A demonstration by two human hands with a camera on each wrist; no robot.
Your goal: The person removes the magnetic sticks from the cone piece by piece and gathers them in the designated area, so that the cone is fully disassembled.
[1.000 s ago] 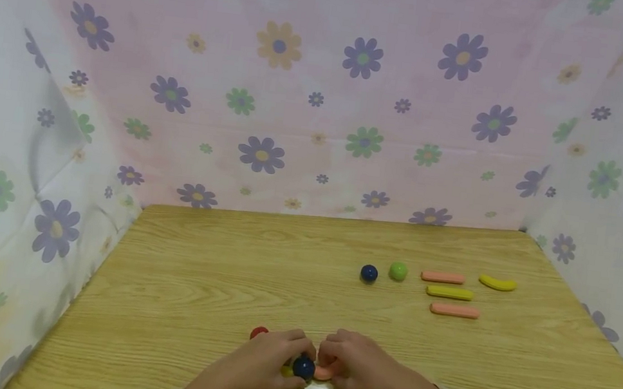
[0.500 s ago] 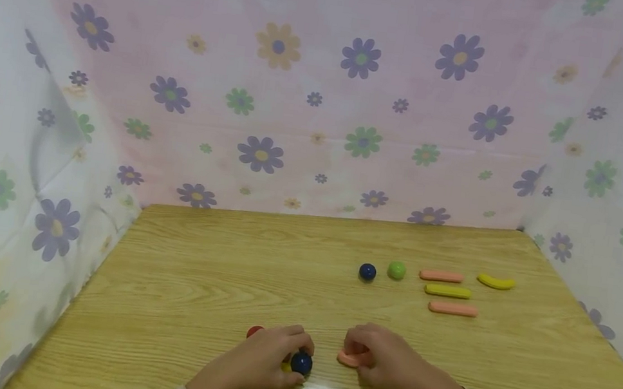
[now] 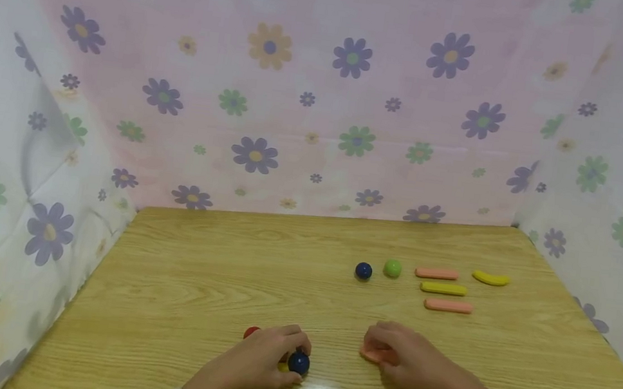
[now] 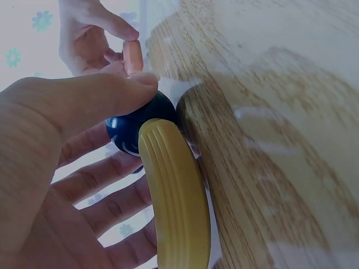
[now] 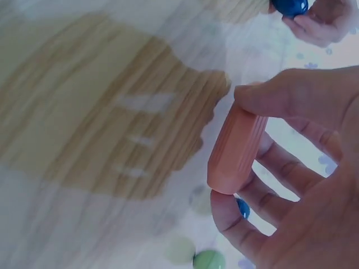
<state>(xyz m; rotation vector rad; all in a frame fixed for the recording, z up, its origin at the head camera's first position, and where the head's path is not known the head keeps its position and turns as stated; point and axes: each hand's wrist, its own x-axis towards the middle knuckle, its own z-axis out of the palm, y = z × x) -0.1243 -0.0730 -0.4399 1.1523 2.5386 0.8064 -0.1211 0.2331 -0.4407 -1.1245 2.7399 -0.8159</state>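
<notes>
In the head view my left hand (image 3: 268,359) is at the front middle of the table, thumb and fingers round a dark blue ball (image 3: 299,363). A curved yellow ridged stick (image 4: 176,196) lies under that palm, its end against the ball in the left wrist view. Something red and rounded (image 3: 251,331) peeks out behind the same hand, mostly hidden. Farther right, my right hand (image 3: 416,361) holds a salmon-pink ridged stick (image 5: 237,145) low over the wood, thumb at one end and a fingertip at the other.
Toward the back right of the wooden table (image 3: 210,260) lie another blue ball (image 3: 363,271), a green ball (image 3: 392,268), two pink sticks (image 3: 437,273), a straight yellow stick (image 3: 443,288) and a curved yellow one (image 3: 490,279). Flowered cloth (image 3: 291,121) hangs around the back and sides.
My right hand has moved away to the right with the pink stick, which was beside the blue ball a second ago. The left hand stays in place round the ball.
</notes>
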